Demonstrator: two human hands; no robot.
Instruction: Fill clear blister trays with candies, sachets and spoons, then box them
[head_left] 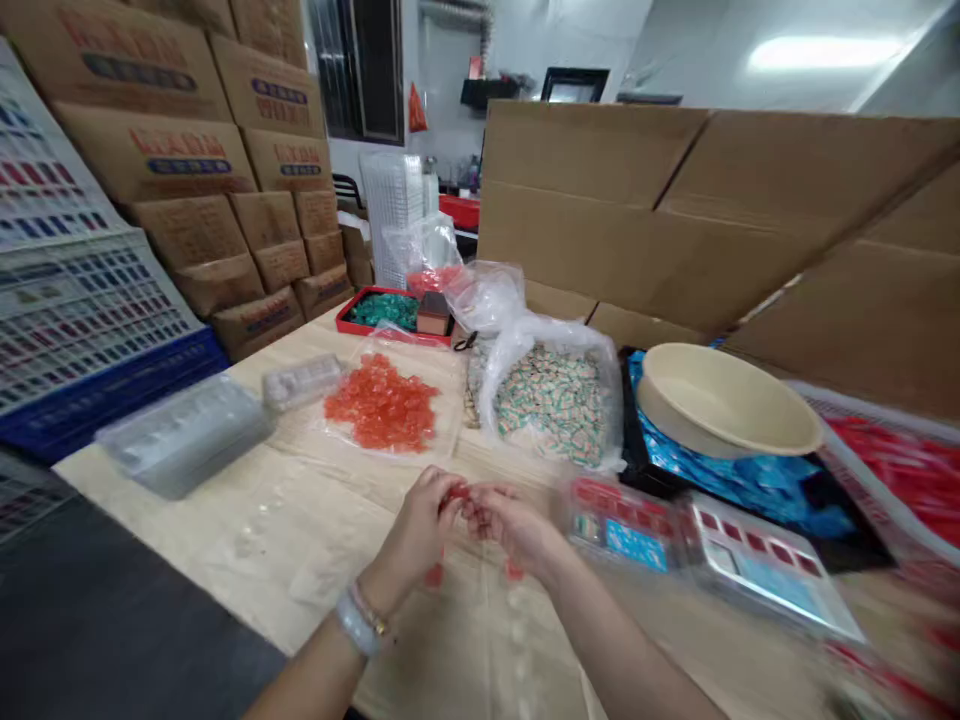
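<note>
My left hand (424, 520), with bracelets at the wrist, meets my right hand (510, 525) over the near part of the table. Between their fingertips is a small red piece (453, 492), partly covered and blurred; both hands are closed on it. Below them show two small orange-red bits (433, 575). Beyond my hands lies a pile of orange-red wrapped pieces (382, 405) on clear plastic. An open plastic bag (487, 385) of small green-and-beige packets stands behind to the right. Near my right forearm sits a clear tray (619, 525) with red and blue pieces.
Clear plastic trays (184, 430) sit at the left table edge. A red tray (356, 322) of green pieces stands at the back. On the right are a second filled tray (765, 560), a beige basin (675, 425) over blue packets, and cardboard (600, 160) behind. Stacked boxes (180, 160) rise at left.
</note>
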